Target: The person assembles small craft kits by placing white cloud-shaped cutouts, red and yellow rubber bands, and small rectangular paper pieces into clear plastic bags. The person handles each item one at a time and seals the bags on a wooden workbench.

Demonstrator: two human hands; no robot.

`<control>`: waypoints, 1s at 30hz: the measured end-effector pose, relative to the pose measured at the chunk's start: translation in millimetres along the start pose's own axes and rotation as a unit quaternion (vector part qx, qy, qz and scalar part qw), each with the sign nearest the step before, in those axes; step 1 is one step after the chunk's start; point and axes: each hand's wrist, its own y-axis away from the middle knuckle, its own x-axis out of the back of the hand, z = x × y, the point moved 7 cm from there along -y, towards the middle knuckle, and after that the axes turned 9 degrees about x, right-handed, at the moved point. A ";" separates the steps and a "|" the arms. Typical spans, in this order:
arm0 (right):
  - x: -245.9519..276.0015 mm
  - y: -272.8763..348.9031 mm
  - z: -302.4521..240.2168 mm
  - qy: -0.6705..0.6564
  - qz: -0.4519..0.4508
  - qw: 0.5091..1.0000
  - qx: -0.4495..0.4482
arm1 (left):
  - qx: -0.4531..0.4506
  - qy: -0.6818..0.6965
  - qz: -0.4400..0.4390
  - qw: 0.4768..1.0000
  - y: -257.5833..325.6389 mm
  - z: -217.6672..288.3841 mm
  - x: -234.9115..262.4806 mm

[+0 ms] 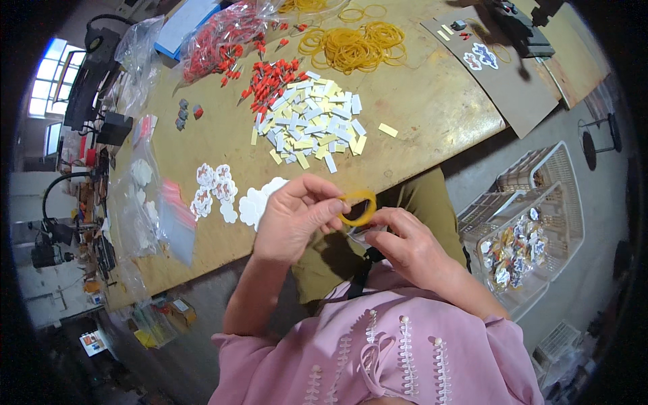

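Note:
Between the thumb and fingers of my left hand (300,216) is a yellow rubber band (366,210), looped into a thick ring just off the table's front edge. My right hand (415,253) is curled beside the ring, its fingertips close to the band's lower right side. A small pale, partly see-through thing (359,231) shows by its thumb and index finger, too hidden to name. Beyond my hands lies a heap of white and pale-yellow small strips (314,121). Left of my left hand are white scalloped cards (255,206) and printed cutouts (214,189).
Red-tipped small parts (273,81) and a pile of yellow rubber bands (361,47) lie farther back on the table (432,94). Plastic sleeves (177,223) are at left. A grey board (499,88) overhangs the right edge. A plastic basket (567,223) of cutouts stands at lower right.

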 end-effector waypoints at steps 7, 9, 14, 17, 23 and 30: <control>-14.1 -3.7 -5.3 0.002 -0.010 1.000 0.010 | -0.031 -0.001 0.033 0.999 18.1 -38.6 4.7; -14.7 -3.6 -7.9 0.006 -0.016 1.000 0.023 | -0.068 -0.024 0.036 0.997 23.1 -39.7 5.5; -17.1 -5.0 -12.4 0.019 -0.023 0.999 0.041 | -0.187 -0.184 0.050 0.964 32.9 -33.0 5.7; -15.2 -6.0 -15.1 0.015 -0.027 0.998 0.048 | -0.230 -0.225 0.056 0.945 35.4 -30.8 5.1; -14.0 -3.0 -14.7 0.030 -0.022 0.999 0.040 | -0.171 -0.130 0.108 0.971 36.8 -36.6 6.5; -12.8 -0.9 -10.6 0.004 -0.004 1.000 0.029 | -0.310 -0.532 0.146 0.774 54.0 -17.0 -28.2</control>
